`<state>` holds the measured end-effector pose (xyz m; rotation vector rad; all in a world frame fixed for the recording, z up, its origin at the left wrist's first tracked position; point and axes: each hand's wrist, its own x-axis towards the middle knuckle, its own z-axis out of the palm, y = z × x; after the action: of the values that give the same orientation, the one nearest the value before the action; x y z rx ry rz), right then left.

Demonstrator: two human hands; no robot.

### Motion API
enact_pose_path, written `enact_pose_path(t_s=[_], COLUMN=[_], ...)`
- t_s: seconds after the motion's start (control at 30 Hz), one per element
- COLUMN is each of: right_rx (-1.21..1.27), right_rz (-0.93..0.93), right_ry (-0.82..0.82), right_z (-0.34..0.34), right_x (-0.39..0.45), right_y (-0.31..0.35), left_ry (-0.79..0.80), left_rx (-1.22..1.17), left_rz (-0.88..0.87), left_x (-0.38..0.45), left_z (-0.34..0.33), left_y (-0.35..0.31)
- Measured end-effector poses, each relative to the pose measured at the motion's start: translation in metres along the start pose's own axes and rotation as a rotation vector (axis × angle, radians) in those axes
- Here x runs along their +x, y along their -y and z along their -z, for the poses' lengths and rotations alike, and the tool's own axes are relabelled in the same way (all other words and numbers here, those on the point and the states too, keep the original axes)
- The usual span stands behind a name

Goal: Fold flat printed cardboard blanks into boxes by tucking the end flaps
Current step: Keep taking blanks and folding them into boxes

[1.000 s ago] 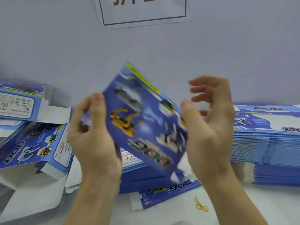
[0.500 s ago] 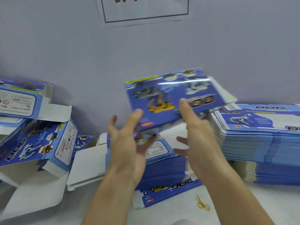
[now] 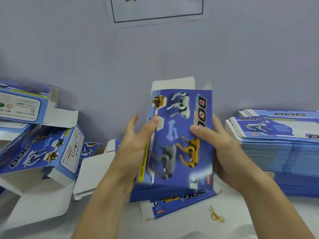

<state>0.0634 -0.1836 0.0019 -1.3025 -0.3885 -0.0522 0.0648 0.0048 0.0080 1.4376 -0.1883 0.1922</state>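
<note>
Between your two hands, the cardboard blank (image 3: 179, 135) stands upright above the table.
Your left hand (image 3: 136, 145) and right hand (image 3: 222, 149) grip its side edges, thumbs in front, probably to open it; the far white flap (image 3: 172, 83) is untucked.

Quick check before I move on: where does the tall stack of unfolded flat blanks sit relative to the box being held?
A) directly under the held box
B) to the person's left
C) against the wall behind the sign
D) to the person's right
D: the stack of flat blanks lies right of the held box, beyond the right hand.
</note>
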Motion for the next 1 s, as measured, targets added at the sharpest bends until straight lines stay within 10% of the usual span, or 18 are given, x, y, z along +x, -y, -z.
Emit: enact_pose_path(t_s=[0.23,1.0], right_rx=[-0.067,-0.296], right_rz=[0.293,0.420], right_ry=[-0.162,-0.113], right_z=[-0.002,-0.025], right_x=[-0.001,-0.009], right_y=[0.002,0.012], left_ry=[0.232,0.030], left_rx=[0.011,0.088], left_rz=[-0.160,-0.401], left_x=[-0.004,-0.011], left_z=[-0.010,-0.011], left_y=[0.007,-0.008])
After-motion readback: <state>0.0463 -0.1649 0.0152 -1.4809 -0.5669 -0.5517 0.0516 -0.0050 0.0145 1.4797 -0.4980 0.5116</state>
